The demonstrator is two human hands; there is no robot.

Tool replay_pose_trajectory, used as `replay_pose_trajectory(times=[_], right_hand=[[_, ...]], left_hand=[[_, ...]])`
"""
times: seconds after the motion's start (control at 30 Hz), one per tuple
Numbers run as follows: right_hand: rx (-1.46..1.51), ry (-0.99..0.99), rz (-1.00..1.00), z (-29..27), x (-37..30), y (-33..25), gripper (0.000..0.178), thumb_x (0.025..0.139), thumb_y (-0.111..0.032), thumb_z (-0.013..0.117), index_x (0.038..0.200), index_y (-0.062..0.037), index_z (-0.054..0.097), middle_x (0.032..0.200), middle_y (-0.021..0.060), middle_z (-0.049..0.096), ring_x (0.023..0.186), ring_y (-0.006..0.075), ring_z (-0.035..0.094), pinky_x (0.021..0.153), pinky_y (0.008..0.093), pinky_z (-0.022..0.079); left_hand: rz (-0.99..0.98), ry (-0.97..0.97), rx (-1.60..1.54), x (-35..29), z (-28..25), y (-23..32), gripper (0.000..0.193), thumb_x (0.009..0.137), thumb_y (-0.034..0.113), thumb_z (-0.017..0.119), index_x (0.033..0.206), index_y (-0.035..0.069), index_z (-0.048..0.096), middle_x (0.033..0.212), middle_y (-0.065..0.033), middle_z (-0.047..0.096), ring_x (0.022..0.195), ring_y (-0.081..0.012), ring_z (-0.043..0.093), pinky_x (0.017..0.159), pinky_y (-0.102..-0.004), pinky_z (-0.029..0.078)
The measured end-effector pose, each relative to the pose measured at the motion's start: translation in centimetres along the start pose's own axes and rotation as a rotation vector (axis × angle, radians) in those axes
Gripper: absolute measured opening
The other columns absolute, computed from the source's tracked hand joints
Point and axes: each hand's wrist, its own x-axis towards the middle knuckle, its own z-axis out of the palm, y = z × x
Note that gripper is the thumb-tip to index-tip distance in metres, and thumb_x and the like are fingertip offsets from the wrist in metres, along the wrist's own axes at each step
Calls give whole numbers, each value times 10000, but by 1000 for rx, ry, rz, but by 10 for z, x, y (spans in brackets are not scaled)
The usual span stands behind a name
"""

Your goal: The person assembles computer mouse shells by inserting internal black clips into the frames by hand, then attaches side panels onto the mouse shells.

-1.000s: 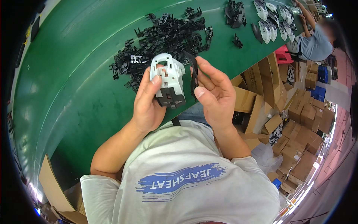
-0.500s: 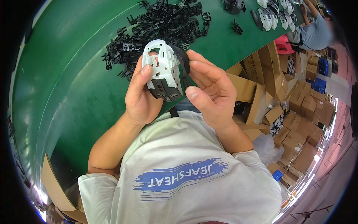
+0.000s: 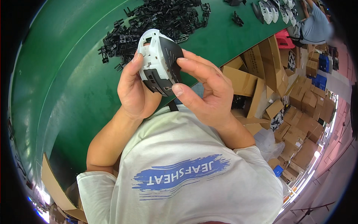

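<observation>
While raised above the green worktop, close to the chest: white and black plastic shell, gripped from the left by the left hand, fingers curled round its white slotted rim. Right hand alongside, thumb and forefinger pinching the dark panel's edge. Behind, heap of black plastic clips on the worktop; cardboard boxes stacked at right

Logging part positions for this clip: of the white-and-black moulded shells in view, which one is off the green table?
The white-and-black shell held between the left hand and right hand, in front of the person's chest. The other shells lie in a row at the green table's far end.
</observation>
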Motion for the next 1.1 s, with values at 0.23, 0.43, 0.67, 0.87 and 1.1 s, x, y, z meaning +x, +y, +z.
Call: replay_pose_trajectory(times=[0.23, 0.43, 0.67, 0.87, 1.1], right_hand=[[250, -1, 206, -2, -8, 1, 362, 907, -45, 811, 1254, 16, 731, 1313, 200, 722, 1230, 245, 694, 1064, 353, 538], [604, -34, 369, -9, -4, 3, 371, 1000, -33, 705, 1354, 46, 628, 1288, 155, 720, 1213, 197, 681, 1065, 345, 539], [684, -40, 401, -8, 2, 2, 356, 1033, -84, 650, 1357, 57, 612, 1277, 149, 731, 1146, 174, 703, 1020, 334, 558], [757, -68, 403, -10, 1, 6, 375, 1042, -102, 616, 1381, 56, 589, 1319, 177, 718, 1194, 197, 695, 1068, 367, 531], [929, -89, 476, -11, 5, 7, 472, 1043, -89, 590, 1483, 51, 491, 1359, 209, 695, 1271, 240, 668, 1110, 400, 505]], left_hand=[[31, 85, 57, -2, 8, -1, 462, 1097, 380, 477, 1384, 39, 600, 1306, -128, 705, 1203, -259, 680, 1064, -430, 533], [-9, 137, 78, 0, 17, -1, 490, 1084, 421, 492, 1336, 21, 622, 1200, -155, 739, 1119, -266, 711, 1017, -417, 551], [-17, -33, 75, 0, 3, 4, 509, 1112, 418, 448, 1374, 21, 628, 1267, -154, 732, 1174, -278, 699, 1055, -438, 538], [-54, -50, 23, 2, 8, 5, 553, 1111, 452, 429, 1379, 12, 628, 1260, -176, 731, 1143, -299, 711, 1042, -450, 548], [-98, -64, 72, 1, 3, 6, 610, 1113, 489, 385, 1414, 11, 616, 1299, -216, 709, 1155, -353, 705, 1029, -499, 554]])
